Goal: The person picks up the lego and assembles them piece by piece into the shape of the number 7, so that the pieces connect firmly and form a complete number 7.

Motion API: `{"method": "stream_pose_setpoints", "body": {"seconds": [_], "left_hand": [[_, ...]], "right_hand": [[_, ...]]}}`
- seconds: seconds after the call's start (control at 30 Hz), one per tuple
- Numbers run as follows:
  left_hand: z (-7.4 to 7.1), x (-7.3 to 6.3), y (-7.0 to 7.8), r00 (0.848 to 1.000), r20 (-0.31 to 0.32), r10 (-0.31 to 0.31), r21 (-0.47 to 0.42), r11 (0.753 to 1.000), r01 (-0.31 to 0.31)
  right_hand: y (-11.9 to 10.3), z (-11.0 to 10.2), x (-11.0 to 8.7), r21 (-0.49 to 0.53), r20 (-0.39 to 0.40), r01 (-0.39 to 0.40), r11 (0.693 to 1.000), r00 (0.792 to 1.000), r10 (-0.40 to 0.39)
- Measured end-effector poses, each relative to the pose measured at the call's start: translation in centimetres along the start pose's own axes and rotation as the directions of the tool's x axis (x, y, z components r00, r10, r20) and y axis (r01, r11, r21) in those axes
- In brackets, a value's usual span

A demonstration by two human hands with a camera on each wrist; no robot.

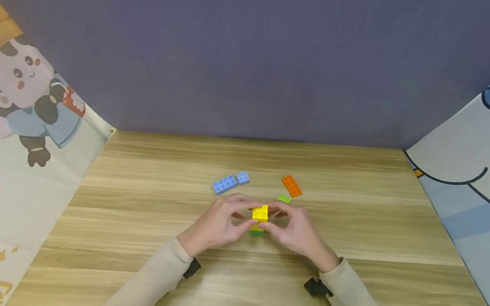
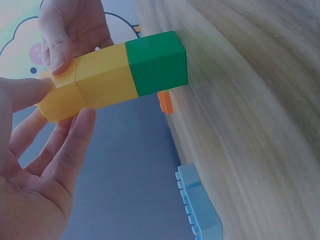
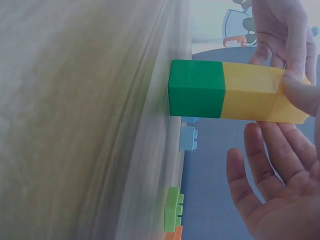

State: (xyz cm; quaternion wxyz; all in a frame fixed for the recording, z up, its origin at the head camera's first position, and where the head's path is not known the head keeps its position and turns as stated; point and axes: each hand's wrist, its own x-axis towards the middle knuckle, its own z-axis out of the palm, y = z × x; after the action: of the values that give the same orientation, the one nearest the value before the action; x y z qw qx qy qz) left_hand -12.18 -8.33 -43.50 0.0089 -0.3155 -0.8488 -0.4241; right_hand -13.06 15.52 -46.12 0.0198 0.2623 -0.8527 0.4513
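A small upright stack stands on the wooden table, with a green brick point(image 2: 157, 62) at the bottom, a yellow brick point(image 2: 105, 75) above it and another yellow brick point(image 1: 260, 213) on top. From the left side my left hand point(image 1: 222, 220) pinches the top yellow brick between thumb and fingers. On the opposite side my right hand point(image 1: 297, 231) grips the same brick, its thumb near the front corner. Both wrist views show the bricks flush, with the green one touching the table. Fingers cover part of the top brick's sides.
Behind the stack to the left lie a long blue brick point(image 1: 224, 185) and a small blue brick point(image 1: 242, 177). An orange brick point(image 1: 292, 186) and a light green brick point(image 1: 284, 198) lie behind the right hand. A grey-blue panel point(image 1: 263, 65) rises at the table's back.
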Motion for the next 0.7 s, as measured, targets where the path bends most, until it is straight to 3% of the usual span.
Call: {"method": "stream_pose_setpoints", "body": {"seconds": [0.1, 0.3, 0.47, 0.7], "left_hand": [[0.3, -0.2, -0.3, 1.0, -0.005, 0.001, 0.0, 1.0, -0.001], [1.4, -0.8, -1.3, 1.0, 0.003, 0.024, 0.162, 0.986, -0.024], [1.4, -0.9, -0.9, 0.998, -0.008, -0.062, 0.128, 0.99, 0.062], [1.7, -1.2, -1.1, 0.993, 0.02, -0.12, 0.09, 0.989, 0.118]], "right_hand": [[-0.2, -0.1, -0.1, -0.01, 0.006, -0.001, 1.0, 1.0, 0.001], [0.0, -0.4, -0.2, -0.017, 0.022, 0.009, 1.0, 1.0, -0.009], [0.1, -0.3, -0.2, -0.034, 0.018, 0.026, 0.999, 1.0, -0.026], [0.1, -0.2, -0.4, -0.042, 0.023, 0.025, 0.999, 0.999, -0.024]]}}
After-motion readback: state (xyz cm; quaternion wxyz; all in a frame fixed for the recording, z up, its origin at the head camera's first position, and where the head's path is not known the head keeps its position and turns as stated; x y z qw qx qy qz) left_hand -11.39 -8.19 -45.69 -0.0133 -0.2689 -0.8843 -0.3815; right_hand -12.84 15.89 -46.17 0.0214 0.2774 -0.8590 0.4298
